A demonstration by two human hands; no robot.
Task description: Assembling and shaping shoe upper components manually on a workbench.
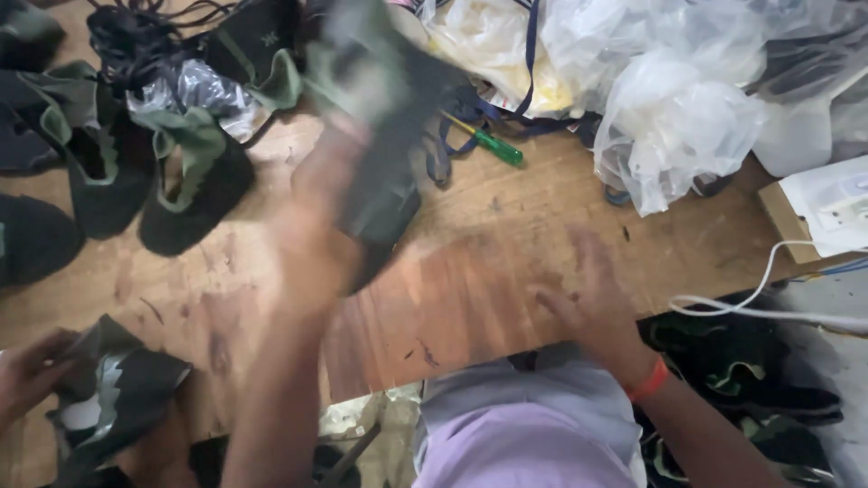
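Observation:
My left hand (316,212) is raised over the wooden table (470,271) and grips a dark green and black shoe upper (380,117), blurred by motion. My right hand (588,294) is also blurred. It hovers low over the table's near edge with fingers spread and nothing in it, and an orange band (647,380) sits on its wrist. A pile of dark shoe uppers (750,361) lies just to the right of that hand.
Several more dark shoe uppers (190,181) lie at the back left. A green screwdriver (493,145), clear plastic bags (678,108), a white cable (768,303) and a cardboard box (782,217) sit to the right. Another person's hand (32,370) holds a shoe upper (122,389) at bottom left.

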